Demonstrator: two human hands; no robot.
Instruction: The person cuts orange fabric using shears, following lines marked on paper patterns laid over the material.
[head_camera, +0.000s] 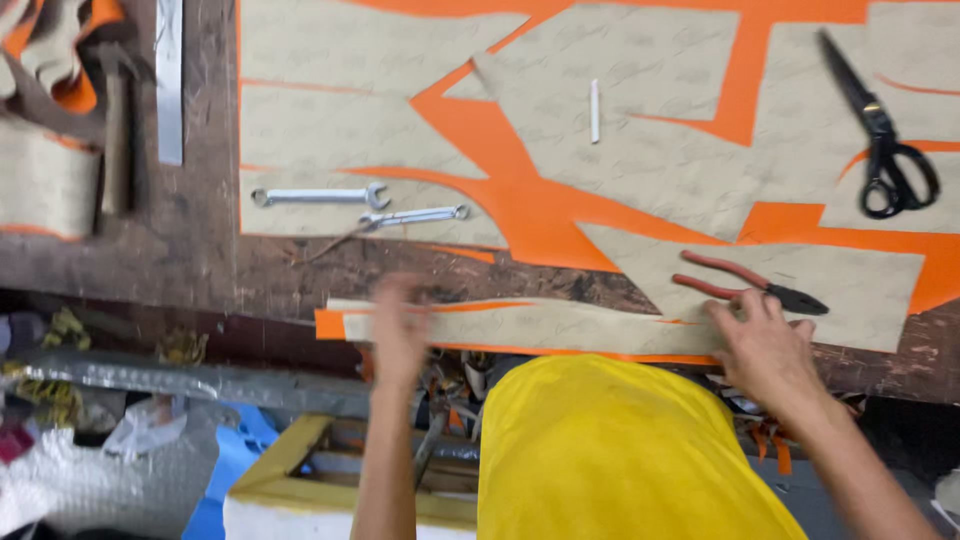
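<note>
Hands (400, 325) (765, 345) open and apart, flat on tan strip (560, 325), right beside pliers (750, 283).

No labels, signs or screens showed anywhere in view, and nothing on the bench (200, 250) was a package. Only possible packaging: a crumpled clear plastic wrap or bag (60, 480) lay low and well to the left of the left hand (398, 330), below the bench edge, whitish and translucent. Just beside it sat a blue sheet or bag (235, 455). Both were too blurred to tell more.
</note>
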